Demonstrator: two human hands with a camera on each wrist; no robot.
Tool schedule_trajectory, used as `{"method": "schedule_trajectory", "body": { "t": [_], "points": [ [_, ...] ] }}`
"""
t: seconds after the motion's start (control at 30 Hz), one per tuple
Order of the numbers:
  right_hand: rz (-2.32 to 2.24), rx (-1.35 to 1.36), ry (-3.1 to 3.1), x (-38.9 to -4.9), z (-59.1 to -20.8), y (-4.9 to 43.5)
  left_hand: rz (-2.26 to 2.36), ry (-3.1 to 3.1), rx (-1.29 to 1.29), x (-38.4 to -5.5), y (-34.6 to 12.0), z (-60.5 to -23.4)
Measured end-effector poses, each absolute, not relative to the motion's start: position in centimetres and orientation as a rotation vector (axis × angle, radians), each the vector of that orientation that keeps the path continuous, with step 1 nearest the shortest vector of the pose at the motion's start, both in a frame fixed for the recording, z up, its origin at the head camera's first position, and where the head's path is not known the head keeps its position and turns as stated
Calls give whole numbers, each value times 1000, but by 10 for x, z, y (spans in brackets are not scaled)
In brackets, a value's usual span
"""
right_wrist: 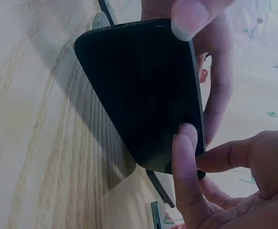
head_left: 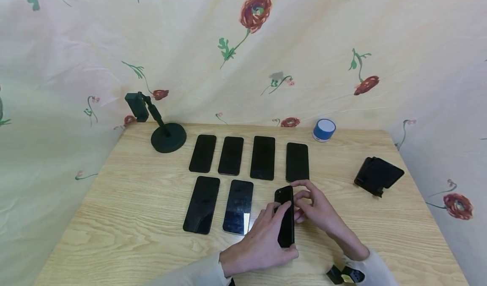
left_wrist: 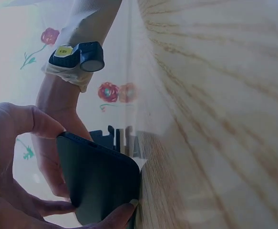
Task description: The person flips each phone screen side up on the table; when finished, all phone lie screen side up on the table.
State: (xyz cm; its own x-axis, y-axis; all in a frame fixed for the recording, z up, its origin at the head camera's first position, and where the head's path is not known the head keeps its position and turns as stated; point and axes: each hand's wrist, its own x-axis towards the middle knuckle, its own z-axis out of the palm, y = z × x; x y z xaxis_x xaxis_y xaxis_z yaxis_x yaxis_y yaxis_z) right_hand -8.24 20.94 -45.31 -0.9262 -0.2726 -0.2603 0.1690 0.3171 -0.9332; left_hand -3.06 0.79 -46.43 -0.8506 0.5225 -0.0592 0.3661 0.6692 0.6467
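A black smartphone (head_left: 287, 229) stands tilted up on its long edge over the wooden table, its back and camera corner facing up in the head view. My left hand (head_left: 262, 246) grips it, thumb at the bottom end and fingers on the back. At its right side, my right hand (head_left: 319, 210) pinches the edge near the top, with fingertips on the dark screen in the right wrist view. The nearest other phone is a dark one (head_left: 238, 208) to the left, with a bright reflection. Just beyond the hands lies another phone (head_left: 297, 162).
More phones lie flat leftward, including one in the front row (head_left: 201, 205) and one behind it (head_left: 202, 153). A round-based black stand (head_left: 168, 138) occupies the back left. A blue-and-white cylinder (head_left: 324, 129) sits at the back; a folded black holder (head_left: 378, 176) lies right.
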Motion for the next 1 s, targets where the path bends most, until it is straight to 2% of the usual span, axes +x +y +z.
{"method": "schedule_trajectory", "body": {
  "t": [0.53,1.0],
  "points": [
    [-1598,-158,2130,-81,-461,208,1228,2501,744,-33,-1,-464],
    [-1547,-59,2162,-81,-467,208,1569,2158,532,-42,-5,-463]
  ]
}}
